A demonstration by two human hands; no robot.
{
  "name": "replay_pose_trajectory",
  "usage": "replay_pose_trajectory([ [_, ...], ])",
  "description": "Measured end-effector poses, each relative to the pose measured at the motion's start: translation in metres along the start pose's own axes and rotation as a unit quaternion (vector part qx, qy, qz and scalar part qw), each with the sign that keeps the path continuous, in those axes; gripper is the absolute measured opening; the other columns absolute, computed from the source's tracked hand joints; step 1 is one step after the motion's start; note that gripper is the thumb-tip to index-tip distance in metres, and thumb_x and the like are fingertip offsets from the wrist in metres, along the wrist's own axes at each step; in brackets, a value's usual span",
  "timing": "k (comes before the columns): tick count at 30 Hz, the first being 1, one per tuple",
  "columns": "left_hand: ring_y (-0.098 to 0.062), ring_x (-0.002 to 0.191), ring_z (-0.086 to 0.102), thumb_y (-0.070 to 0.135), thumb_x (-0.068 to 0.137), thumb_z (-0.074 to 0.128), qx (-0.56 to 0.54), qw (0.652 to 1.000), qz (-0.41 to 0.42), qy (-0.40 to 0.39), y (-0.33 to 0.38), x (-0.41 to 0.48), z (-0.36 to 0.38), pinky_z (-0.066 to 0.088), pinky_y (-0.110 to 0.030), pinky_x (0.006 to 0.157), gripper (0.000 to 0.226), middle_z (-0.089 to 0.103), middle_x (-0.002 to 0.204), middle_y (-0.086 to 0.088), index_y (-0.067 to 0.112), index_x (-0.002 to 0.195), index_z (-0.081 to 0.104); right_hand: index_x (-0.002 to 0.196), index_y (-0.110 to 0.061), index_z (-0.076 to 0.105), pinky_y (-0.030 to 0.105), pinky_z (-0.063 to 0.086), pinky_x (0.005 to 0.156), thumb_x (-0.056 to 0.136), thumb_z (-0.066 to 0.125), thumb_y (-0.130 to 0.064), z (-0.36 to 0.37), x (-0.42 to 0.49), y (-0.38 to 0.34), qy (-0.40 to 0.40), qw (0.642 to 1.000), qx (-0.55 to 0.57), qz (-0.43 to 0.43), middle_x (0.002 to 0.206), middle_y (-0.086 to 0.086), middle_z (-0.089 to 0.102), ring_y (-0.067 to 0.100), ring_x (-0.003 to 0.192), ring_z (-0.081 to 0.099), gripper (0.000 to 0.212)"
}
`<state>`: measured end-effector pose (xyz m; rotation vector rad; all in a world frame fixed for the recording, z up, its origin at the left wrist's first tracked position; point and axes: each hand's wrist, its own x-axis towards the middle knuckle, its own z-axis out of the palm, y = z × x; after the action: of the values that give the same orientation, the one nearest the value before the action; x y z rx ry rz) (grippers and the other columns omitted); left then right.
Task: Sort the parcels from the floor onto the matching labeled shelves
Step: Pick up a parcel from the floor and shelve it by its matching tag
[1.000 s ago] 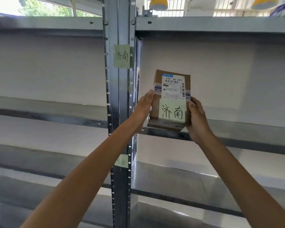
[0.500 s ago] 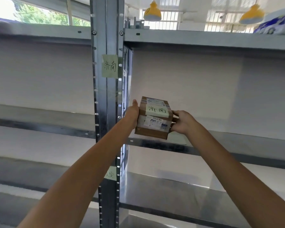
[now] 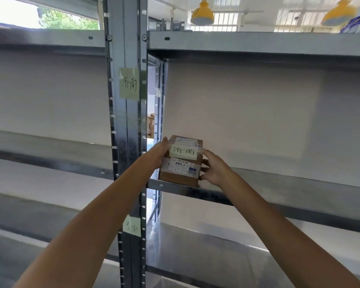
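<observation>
- Our left hand (image 3: pixel 158 154) presses flat against the left side of the cardboard parcel (image 3: pixel 180 175), fingers straight.
- Our right hand (image 3: pixel 214 169) grips the cardboard parcel's right side, fingers curled; both forearms stretch toward it.

Was a grey metal shelf (image 3: pixel 279 190), fixed at its left end to a perforated steel upright (image 3: pixel 131 132). Bore one brown cardboard parcel (image 3: pixel 179 177) at the left front corner, just beside the upright, bottom edge meeting the front lip. Showed a pale green handwritten note (image 3: pixel 183 152) on the parcel's top and a white shipping label (image 3: pixel 181 165) on its near face. Had an upper shelf (image 3: pixel 258 41) overhead and a lower shelf (image 3: pixel 216 246) beneath
</observation>
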<state>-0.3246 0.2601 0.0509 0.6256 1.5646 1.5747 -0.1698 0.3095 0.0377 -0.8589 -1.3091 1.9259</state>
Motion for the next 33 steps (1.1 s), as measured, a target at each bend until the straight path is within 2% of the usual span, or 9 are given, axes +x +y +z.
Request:
replay_pose_trajectory([
  [8,-0.034,0.105,0.063,0.039,0.099,0.034,0.043,0.997,0.036,0.045,-0.007,0.02,-0.001,0.053,-0.044,0.087,0.049,0.064,0.117,-0.021,0.003,0.13,0.046,0.113,-0.014,0.053,0.032,0.047,0.056,0.098,0.045,-0.016,0.004,0.017,0.009,0.009,0.999,0.021,-0.042,0.089,0.002,0.062,0.018,0.078,0.057,0.017],
  [11,-0.037,0.108,0.062,0.036,0.098,0.039,0.089,0.99,0.076,0.082,-0.008,0.027,0.001,0.05,-0.049,0.094,0.048,0.063,0.118,-0.024,-0.003,0.121,0.053,0.118,-0.015,0.053,0.031,0.046,0.055,0.099,0.045,-0.018,0.005,0.021,0.011,0.023,0.998,0.021,-0.051,0.09,0.001,0.062,0.016,0.077,0.057,0.021],
  [14,-0.033,0.096,0.065,0.032,0.098,0.041,0.136,0.975,0.133,0.112,-0.012,0.032,0.003,0.055,-0.044,0.084,0.039,0.066,0.111,-0.023,-0.001,0.105,0.06,0.124,-0.012,0.053,0.031,0.047,0.056,0.098,0.045,-0.018,0.005,0.023,0.013,0.035,0.997,0.022,-0.059,0.09,0.0,0.062,0.015,0.078,0.057,0.027],
  [17,-0.023,0.09,0.064,0.022,0.1,0.039,0.234,0.936,0.224,0.135,-0.016,0.034,0.004,0.048,-0.02,0.058,0.025,0.066,0.109,-0.019,0.007,0.099,0.06,0.127,-0.011,0.052,0.03,0.047,0.053,0.098,0.045,-0.019,0.006,0.025,0.012,0.046,0.997,-0.002,-0.063,0.088,-0.002,0.063,0.013,0.076,0.058,0.03],
  [21,-0.027,0.114,0.058,0.017,0.099,0.039,0.314,0.882,0.314,0.154,-0.016,0.029,0.004,0.047,-0.022,0.074,0.034,0.054,0.133,-0.014,0.006,0.128,0.054,0.133,-0.015,0.048,0.028,0.044,0.048,0.099,0.043,-0.025,0.008,0.028,0.014,0.066,0.994,-0.061,-0.066,0.095,-0.006,0.06,0.005,0.072,0.053,0.035],
  [24,-0.025,0.11,0.057,0.017,0.099,0.037,0.365,0.842,0.368,0.147,-0.016,0.025,0.005,0.053,-0.031,0.084,0.03,0.057,0.125,-0.014,0.007,0.12,0.056,0.136,-0.016,0.044,0.021,0.036,0.052,0.099,0.04,-0.029,0.007,0.03,0.015,0.091,0.981,-0.143,-0.094,0.119,0.001,0.057,0.001,0.073,0.049,0.04],
  [28,-0.023,0.118,0.053,0.022,0.098,0.039,0.431,0.784,0.432,0.114,-0.014,0.01,0.008,0.048,-0.036,0.097,0.032,0.055,0.129,-0.01,0.01,0.123,0.055,0.14,-0.015,0.038,0.028,0.043,0.086,0.098,0.034,-0.039,0.004,0.033,0.014,0.145,0.948,-0.229,-0.168,0.139,0.008,0.049,0.02,0.115,0.052,0.048],
  [31,-0.021,0.127,0.046,0.019,0.098,0.042,0.438,0.744,0.492,0.115,-0.008,-0.005,0.015,0.036,-0.029,0.106,0.03,0.053,0.136,-0.007,0.012,0.124,0.056,0.136,-0.018,0.043,0.008,0.043,0.071,0.1,0.032,-0.036,0.01,0.022,0.009,0.157,0.922,-0.232,-0.268,0.136,0.003,0.05,0.01,0.107,0.05,0.042],
  [33,-0.02,0.131,0.042,0.017,0.098,0.043,0.43,0.726,0.523,0.119,-0.002,-0.018,0.02,0.032,-0.025,0.107,0.031,0.051,0.138,-0.008,0.011,0.126,0.055,0.133,-0.02,0.046,0.005,0.045,0.08,0.1,0.033,-0.031,0.018,0.01,0.006,0.152,0.891,-0.242,-0.353,0.136,0.0,0.05,0.009,0.112,0.049,0.037],
])
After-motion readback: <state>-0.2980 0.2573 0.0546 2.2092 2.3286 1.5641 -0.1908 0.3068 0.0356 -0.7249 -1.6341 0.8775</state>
